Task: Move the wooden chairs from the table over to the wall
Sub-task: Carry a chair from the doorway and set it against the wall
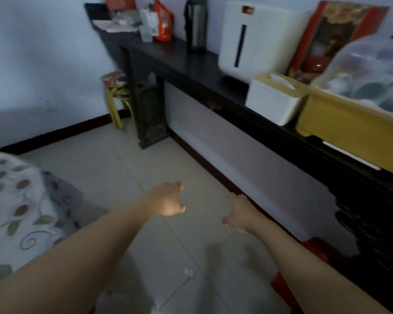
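Both arms extend forward over the tiled floor [114,159]. The left hand [168,200] and right hand [241,211] hold nothing, fingers loosely spread. No wooden chair is visible; a cushioned stool [116,96] stands beside the dark bench [182,57].

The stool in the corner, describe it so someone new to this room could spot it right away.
Follow the long dark sideboard along the wall to its far end. Tucked beside that end, in the corner, stands the stool. It is the only seat there: yellow legs, round flowery cushion.
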`<action>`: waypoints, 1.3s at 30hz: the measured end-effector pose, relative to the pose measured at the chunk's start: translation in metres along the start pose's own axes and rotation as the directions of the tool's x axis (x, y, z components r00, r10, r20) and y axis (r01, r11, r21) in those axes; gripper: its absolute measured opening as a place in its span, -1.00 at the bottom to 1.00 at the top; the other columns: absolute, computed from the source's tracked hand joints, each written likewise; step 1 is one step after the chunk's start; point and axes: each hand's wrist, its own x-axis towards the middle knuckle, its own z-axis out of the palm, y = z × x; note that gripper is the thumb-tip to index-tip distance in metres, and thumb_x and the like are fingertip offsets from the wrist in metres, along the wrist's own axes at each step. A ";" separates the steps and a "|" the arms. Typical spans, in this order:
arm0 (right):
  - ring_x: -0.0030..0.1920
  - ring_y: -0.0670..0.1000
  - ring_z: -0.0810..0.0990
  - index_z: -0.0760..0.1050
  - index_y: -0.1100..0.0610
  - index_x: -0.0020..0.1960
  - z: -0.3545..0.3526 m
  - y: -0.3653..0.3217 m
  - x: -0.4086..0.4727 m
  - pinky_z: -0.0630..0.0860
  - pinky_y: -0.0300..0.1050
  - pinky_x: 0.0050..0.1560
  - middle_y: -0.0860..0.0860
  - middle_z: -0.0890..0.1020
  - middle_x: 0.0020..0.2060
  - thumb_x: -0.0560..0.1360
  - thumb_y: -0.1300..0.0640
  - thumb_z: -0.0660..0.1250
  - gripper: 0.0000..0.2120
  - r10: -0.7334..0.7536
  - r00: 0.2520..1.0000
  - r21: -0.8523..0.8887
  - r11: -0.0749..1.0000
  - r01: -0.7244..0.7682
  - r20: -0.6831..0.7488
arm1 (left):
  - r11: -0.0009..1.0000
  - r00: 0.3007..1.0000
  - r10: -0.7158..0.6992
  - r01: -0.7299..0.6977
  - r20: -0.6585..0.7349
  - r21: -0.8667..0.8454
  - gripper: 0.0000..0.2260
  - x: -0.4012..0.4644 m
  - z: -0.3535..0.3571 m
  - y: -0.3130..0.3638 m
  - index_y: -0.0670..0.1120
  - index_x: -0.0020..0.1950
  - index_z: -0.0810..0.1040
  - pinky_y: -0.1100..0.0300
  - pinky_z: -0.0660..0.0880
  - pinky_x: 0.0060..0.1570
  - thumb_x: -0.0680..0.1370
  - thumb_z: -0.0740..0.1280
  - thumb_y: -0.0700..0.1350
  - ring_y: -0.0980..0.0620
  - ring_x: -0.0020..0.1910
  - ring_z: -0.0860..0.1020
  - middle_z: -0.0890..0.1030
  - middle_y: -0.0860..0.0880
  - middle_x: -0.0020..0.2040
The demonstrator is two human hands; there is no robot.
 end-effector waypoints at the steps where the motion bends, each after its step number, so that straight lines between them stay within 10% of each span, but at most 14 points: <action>1: 0.35 0.19 0.36 0.11 0.14 0.49 0.001 -0.020 0.013 0.40 -0.02 0.32 0.23 0.20 0.42 0.43 0.13 0.37 -0.28 -0.030 0.999 -0.012 0.999 0.030 0.017 | 0.999 0.999 -0.032 0.031 -0.016 -0.026 -0.36 0.003 -0.009 -0.021 -0.07 0.49 0.15 0.13 0.39 0.11 0.50 0.35 0.00 -0.13 0.27 0.45 0.38 -0.15 0.39; 17: 0.40 0.17 0.27 0.00 0.11 0.53 0.006 -0.225 0.182 0.32 -0.07 0.35 0.19 0.15 0.44 0.45 0.02 0.39 -0.19 -0.381 0.902 -0.158 0.896 0.415 0.203 | 0.900 0.903 -0.412 0.383 -0.118 -0.206 -0.36 0.043 -0.089 -0.212 -0.06 0.47 0.18 0.09 0.39 0.21 0.47 0.37 0.04 -0.15 0.29 0.43 0.43 -0.17 0.36; 39: 0.42 0.18 0.23 -0.05 0.08 0.54 -0.079 -0.470 0.459 0.29 -0.03 0.33 0.17 0.08 0.49 0.49 -0.06 0.31 -0.22 -0.638 0.586 -0.257 0.537 0.803 0.499 | 0.573 0.586 -0.790 0.599 -0.181 -0.559 -0.36 0.195 -0.240 -0.327 -0.07 0.48 0.18 0.10 0.40 0.16 0.47 0.39 -0.02 -0.11 0.27 0.43 0.39 -0.14 0.39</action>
